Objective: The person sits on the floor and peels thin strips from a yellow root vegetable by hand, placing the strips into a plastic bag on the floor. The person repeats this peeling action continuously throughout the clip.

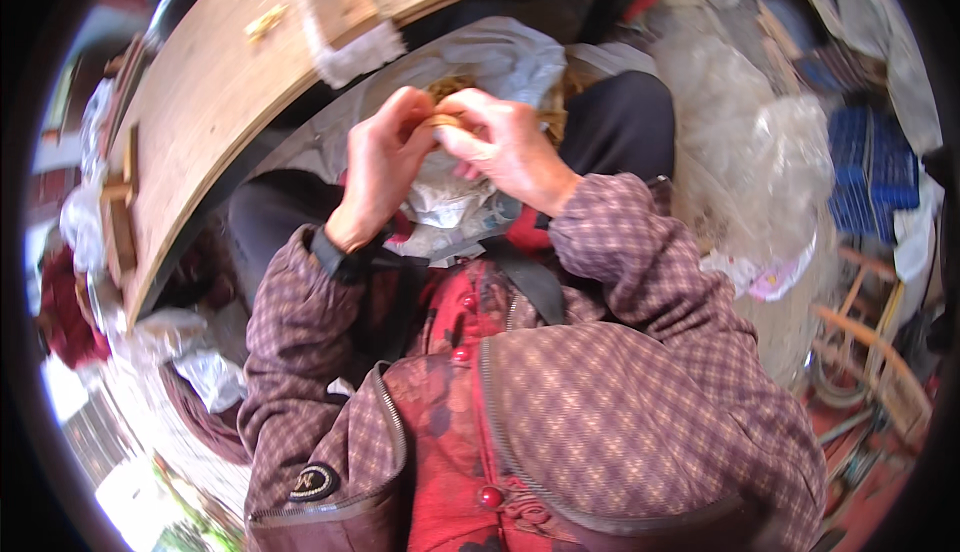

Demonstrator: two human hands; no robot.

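Observation:
Both my hands meet above my lap, fingertips close together. Between the thumb and fingers of my right hand [514, 143] is a small golden-yellow piece [448, 121]; its exact kind is too blurred to tell. My left hand [382, 158] pinches the same piece from the other side. Just beyond and below the fingers, a white plastic bag [517, 53] lies open between my knees. More golden-yellow pieces [450, 86] show inside it, partly hidden by my hands.
A curved-looking plywood tabletop [217, 79] is ahead and left, bearing a wooden block on white cloth [349, 23] and a few yellow scraps [266, 23]. Clear plastic sheeting [757, 162] lies right, near a blue plastic crate [870, 169] and a wooden-framed item [870, 342].

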